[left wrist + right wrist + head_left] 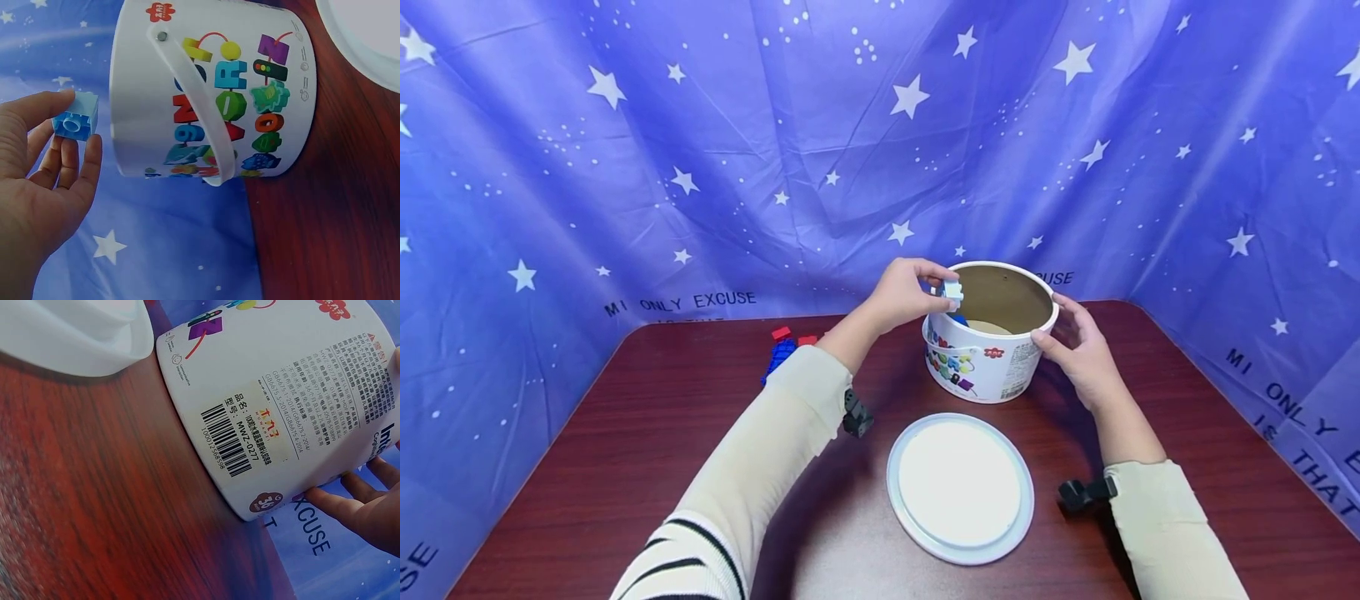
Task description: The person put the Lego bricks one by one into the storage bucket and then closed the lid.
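My left hand (901, 296) pinches a light blue toy building block (952, 292) between thumb and fingers, at the left rim of a white bucket (985, 371). In the left wrist view the block (78, 115) shows a round stud and lies outside the bucket's outline. The bucket stands upright, uncovered, with colourful printed shapes and a white handle (199, 103) hanging at its side. On the bucket's right side, my right hand (1081, 357) holds it near the rim, thumb in front and fingers farther back. A bit of something blue (958, 318) shows inside the bucket.
A round white lid (961, 483) lies flat on the dark red wooden table (602, 467), in front of the bucket. Small red blocks (782, 333) and a blue netted item (780, 356) lie behind my left forearm, partly hidden. A starry blue curtain (820, 125) hangs behind the table.
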`<state>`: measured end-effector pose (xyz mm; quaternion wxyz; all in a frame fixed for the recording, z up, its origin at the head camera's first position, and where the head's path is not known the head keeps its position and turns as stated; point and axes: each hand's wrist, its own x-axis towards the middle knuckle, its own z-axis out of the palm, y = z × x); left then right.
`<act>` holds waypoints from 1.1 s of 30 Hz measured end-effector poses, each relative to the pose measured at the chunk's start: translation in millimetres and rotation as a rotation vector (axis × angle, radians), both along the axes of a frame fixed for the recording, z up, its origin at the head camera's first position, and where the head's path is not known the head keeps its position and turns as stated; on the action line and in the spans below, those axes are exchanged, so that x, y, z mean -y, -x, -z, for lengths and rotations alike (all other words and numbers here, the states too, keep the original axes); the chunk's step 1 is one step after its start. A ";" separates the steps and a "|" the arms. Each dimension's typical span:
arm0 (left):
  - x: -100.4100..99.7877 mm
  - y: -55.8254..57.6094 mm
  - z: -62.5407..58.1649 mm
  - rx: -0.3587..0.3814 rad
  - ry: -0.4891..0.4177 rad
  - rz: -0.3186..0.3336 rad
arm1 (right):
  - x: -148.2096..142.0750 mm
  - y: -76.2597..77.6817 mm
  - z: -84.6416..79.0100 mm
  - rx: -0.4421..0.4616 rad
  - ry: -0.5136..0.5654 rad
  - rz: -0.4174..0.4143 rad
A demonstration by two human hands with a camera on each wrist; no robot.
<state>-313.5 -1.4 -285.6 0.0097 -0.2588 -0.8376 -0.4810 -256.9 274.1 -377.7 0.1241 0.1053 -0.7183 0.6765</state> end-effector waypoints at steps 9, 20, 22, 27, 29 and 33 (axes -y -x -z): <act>-13.3 12.4 13.2 0.007 -0.086 -0.049 | 0.1 -0.1 -0.5 -0.006 0.007 -0.002; -14.7 9.8 18.8 0.017 -0.120 -0.023 | 1.1 -0.1 -0.9 -0.004 0.003 0.002; -12.0 8.0 19.7 0.026 -0.151 -0.011 | 1.2 0.1 -0.7 -0.004 0.001 0.003; -3.7 1.3 22.3 0.032 -0.204 0.034 | 0.9 0.3 -0.2 -0.007 -0.008 0.007; 0.8 -2.3 23.3 0.042 -0.221 0.054 | 0.7 0.4 0.0 -0.007 -0.010 0.008; 10.4 -9.2 26.0 0.093 -0.274 0.081 | 0.5 0.3 0.1 -0.009 -0.008 0.004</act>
